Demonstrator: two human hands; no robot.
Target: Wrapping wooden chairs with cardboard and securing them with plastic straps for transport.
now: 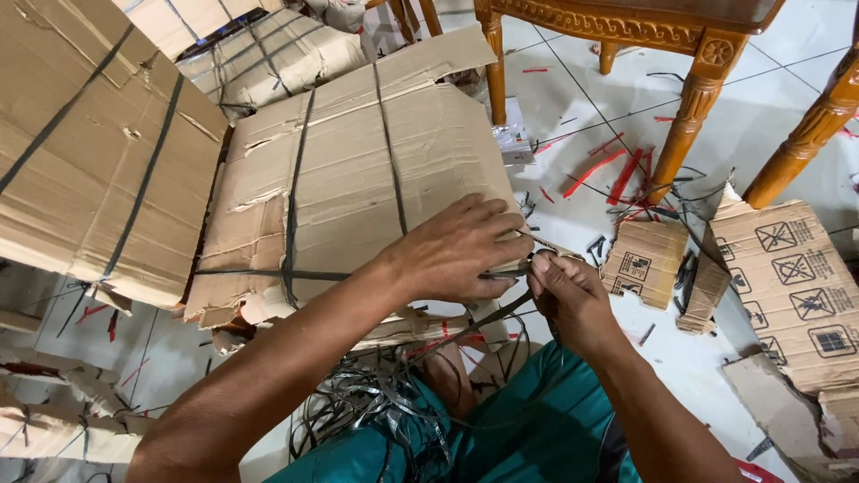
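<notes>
At the near right corner of the strapped cardboard bundle (358, 179), the left hand (456, 246) pressed half-closed on the cardboard while the right hand (568, 295) pinched the black strap (514, 309); the taut strap could probably slip or cut fingers.

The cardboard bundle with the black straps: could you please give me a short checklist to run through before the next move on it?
1. Left hand steadying the cardboard bundle at its near corner: ok.
2. Right hand has a grip on the strap end: ok, fingers closed beside the left hand.
3. Any tool in the right hand: cannot tell, fingers hide it.
4. Black straps on the bundle intact: ok, crossing lengthwise and across.
5. Floor around the knees free of snags: not ok, loose strap pile lies there.
6. Room on the right: not ok, cardboard pieces lie close.
</notes>
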